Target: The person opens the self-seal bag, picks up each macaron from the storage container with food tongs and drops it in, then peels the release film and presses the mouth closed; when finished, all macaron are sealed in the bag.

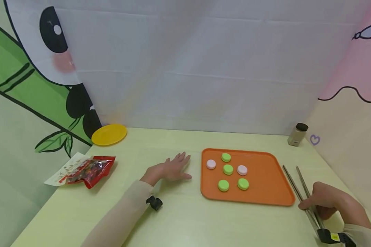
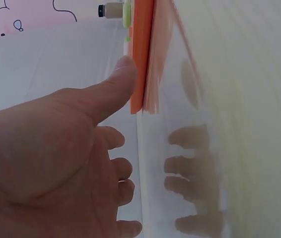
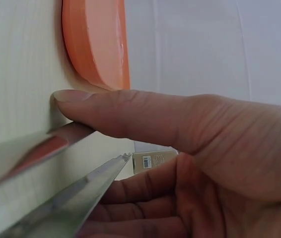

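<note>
A pair of metal tongs (image 1: 300, 187) lies low over the table at the right, its tips apart and pointing away. My right hand (image 1: 330, 197) holds it, with the thumb (image 3: 115, 111) along one arm and curled fingers by the other. To the left of the tongs is an orange tray (image 1: 266, 178). On it sit several green macarons (image 1: 228, 169) and two pale pink ones, such as this macaron (image 1: 211, 164). My left hand (image 1: 173, 168) is palm down with fingers spread, left of the tray; the left wrist view shows it holding nothing.
A yellow plate (image 1: 109, 134) lies at the back left corner. Nearer, a red and white snack packet (image 1: 89, 169) overlaps the table's left edge. A black-capped jar (image 1: 298, 134) stands at the back right. Printed cloth walls (image 1: 204, 68) rise behind and at both sides.
</note>
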`<control>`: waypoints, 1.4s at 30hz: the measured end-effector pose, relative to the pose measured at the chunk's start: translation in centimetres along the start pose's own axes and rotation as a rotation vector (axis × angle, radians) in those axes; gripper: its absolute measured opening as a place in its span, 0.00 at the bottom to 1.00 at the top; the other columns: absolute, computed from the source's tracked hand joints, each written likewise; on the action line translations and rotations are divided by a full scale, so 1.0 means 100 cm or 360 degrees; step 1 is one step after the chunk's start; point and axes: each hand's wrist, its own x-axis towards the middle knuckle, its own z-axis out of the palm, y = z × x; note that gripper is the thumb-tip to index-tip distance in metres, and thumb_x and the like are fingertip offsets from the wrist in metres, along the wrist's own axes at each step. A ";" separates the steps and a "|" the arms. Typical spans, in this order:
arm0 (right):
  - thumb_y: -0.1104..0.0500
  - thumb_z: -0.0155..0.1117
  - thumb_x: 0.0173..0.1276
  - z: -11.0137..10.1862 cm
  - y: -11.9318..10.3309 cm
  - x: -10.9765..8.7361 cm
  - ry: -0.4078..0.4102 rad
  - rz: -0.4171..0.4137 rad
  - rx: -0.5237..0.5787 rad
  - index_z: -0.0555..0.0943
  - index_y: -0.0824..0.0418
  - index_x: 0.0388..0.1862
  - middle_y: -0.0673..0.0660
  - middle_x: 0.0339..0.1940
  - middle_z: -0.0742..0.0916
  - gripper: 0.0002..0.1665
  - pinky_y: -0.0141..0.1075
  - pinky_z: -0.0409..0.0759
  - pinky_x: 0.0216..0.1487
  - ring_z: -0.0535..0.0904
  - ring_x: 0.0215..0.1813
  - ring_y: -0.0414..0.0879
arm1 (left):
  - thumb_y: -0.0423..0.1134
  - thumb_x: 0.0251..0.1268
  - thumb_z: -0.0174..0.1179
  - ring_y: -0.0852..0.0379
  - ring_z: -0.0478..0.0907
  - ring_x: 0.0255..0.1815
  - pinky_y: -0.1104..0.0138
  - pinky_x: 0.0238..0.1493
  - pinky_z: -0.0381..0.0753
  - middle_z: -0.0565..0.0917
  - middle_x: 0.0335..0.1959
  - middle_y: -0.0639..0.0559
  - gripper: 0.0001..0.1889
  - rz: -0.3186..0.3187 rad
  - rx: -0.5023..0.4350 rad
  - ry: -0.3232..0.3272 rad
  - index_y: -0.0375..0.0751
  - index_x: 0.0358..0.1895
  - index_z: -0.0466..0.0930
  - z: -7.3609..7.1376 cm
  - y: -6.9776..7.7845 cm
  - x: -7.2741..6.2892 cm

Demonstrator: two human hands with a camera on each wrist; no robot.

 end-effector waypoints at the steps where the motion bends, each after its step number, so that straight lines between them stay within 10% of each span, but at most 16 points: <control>1: 0.52 0.77 0.57 0.000 0.000 0.000 0.0000 0.0004 -0.0002 0.74 0.61 0.16 0.49 0.11 0.73 0.23 0.37 0.82 0.22 0.78 0.16 0.42 | 0.60 0.74 0.52 0.40 0.36 0.81 0.37 0.74 0.43 0.39 0.82 0.38 0.46 -0.0008 0.0027 -0.0008 0.39 0.81 0.41 0.000 0.000 -0.003; 29: 0.51 0.77 0.58 0.000 -0.003 0.003 -0.0034 0.0032 -0.0050 0.75 0.65 0.21 0.52 0.15 0.77 0.23 0.38 0.83 0.25 0.79 0.18 0.43 | 0.52 0.84 0.36 0.40 0.34 0.81 0.31 0.70 0.36 0.36 0.82 0.41 0.33 -0.0092 0.0008 -0.0047 0.43 0.82 0.41 0.012 -0.015 -0.011; 42: 0.49 0.77 0.59 0.000 -0.001 0.005 -0.0038 0.0041 -0.0054 0.75 0.66 0.22 0.53 0.16 0.79 0.25 0.38 0.84 0.25 0.81 0.19 0.44 | 0.57 0.83 0.30 0.38 0.37 0.81 0.29 0.68 0.33 0.42 0.82 0.43 0.29 0.0022 -0.0298 0.0178 0.61 0.82 0.47 0.012 -0.025 -0.013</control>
